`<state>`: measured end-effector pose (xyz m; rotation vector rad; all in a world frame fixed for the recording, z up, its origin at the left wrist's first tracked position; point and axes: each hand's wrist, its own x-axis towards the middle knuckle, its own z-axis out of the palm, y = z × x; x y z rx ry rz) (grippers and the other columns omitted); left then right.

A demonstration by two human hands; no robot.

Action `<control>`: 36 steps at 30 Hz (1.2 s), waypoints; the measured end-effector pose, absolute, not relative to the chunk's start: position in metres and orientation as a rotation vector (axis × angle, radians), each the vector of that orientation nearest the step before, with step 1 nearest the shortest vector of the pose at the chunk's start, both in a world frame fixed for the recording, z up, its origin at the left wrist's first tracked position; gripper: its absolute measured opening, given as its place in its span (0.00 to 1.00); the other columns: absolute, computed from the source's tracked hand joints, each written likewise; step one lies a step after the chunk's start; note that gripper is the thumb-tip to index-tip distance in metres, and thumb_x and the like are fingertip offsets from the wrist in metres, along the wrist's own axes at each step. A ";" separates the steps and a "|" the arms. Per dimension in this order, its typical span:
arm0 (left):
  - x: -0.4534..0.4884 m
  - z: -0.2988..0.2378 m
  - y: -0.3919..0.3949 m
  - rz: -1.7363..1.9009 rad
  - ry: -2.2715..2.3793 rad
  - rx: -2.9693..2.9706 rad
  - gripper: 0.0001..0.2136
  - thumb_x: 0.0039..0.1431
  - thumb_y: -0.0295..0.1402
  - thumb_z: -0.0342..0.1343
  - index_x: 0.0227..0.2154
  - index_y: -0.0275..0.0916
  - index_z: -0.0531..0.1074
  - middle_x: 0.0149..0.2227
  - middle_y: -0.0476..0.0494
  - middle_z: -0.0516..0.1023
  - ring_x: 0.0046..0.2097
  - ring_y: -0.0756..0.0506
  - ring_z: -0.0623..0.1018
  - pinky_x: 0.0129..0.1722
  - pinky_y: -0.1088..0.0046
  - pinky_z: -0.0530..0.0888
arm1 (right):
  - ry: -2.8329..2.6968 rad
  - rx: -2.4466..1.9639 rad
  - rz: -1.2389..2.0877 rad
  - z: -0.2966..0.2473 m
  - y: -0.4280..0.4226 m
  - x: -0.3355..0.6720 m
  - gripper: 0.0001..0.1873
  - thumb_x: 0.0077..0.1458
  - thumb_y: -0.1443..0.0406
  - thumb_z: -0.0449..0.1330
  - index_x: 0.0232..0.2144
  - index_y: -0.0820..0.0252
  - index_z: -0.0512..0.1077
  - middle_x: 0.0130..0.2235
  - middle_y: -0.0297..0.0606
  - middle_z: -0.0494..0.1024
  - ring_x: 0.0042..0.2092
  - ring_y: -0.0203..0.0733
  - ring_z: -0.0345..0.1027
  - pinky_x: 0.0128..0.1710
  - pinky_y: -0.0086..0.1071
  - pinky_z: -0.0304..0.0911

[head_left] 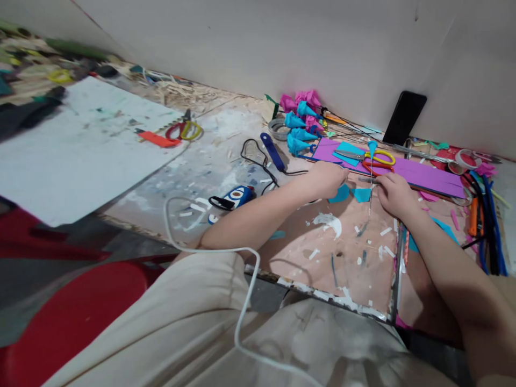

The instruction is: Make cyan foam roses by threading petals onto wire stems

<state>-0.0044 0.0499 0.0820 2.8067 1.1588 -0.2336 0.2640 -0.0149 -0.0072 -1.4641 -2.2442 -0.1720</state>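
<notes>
My left hand (327, 179) is closed, its fingers curled near the front edge of a purple paper sheet (427, 171); what is in the fingertips, if anything, is too small to make out. Across from it my right hand (394, 194) pinches at a thin wire stem (370, 201) that stands roughly upright and carries a small blue paper cone (372, 147) at its top. Yellow-and-red handled scissors (377, 161) rest on the purple sheet, over a blue paper piece (350, 152). Blue paper scraps (362, 194) lie between the hands.
Blue and pink paper flowers (300, 134) are heaped behind my left hand. A black phone (405, 117) leans on the wall. A blue glue gun (238, 198), a white cable (252, 269), a white board (84, 156) and more scissors (185, 128) lie leftward; an orange cutter (474, 217) is right.
</notes>
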 end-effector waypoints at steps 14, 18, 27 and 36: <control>-0.001 0.082 0.051 -0.378 1.095 2.902 0.19 0.60 0.21 0.57 0.54 0.32 0.76 0.42 0.28 0.87 0.44 0.31 0.87 0.35 0.65 0.69 | -2.185 -1.419 -0.049 -0.006 -0.014 0.268 0.13 0.66 0.69 0.56 0.46 0.58 0.79 0.45 0.52 0.85 0.48 0.59 0.78 0.50 0.52 0.76; -0.002 0.088 0.044 -0.200 1.079 2.861 0.17 0.67 0.22 0.50 0.57 0.29 0.71 0.39 0.30 0.85 0.41 0.33 0.86 0.32 0.65 0.65 | -2.153 -1.386 -0.031 -0.005 -0.015 0.267 0.17 0.64 0.70 0.57 0.53 0.58 0.77 0.49 0.52 0.84 0.51 0.60 0.79 0.53 0.53 0.77; 0.005 0.064 0.044 0.561 0.635 2.676 0.07 0.72 0.28 0.51 0.49 0.38 0.71 0.43 0.38 0.84 0.43 0.42 0.83 0.41 0.69 0.75 | -2.093 -1.216 -0.044 -0.003 -0.021 0.265 0.27 0.63 0.60 0.63 0.64 0.54 0.72 0.63 0.56 0.74 0.64 0.63 0.73 0.63 0.57 0.74; 0.014 -0.002 0.053 1.379 0.430 2.291 0.09 0.78 0.39 0.54 0.51 0.41 0.75 0.48 0.41 0.88 0.51 0.45 0.87 0.55 0.68 0.81 | -2.206 -1.128 0.086 0.007 -0.033 0.263 0.20 0.66 0.60 0.54 0.55 0.57 0.77 0.54 0.55 0.82 0.54 0.60 0.79 0.56 0.54 0.76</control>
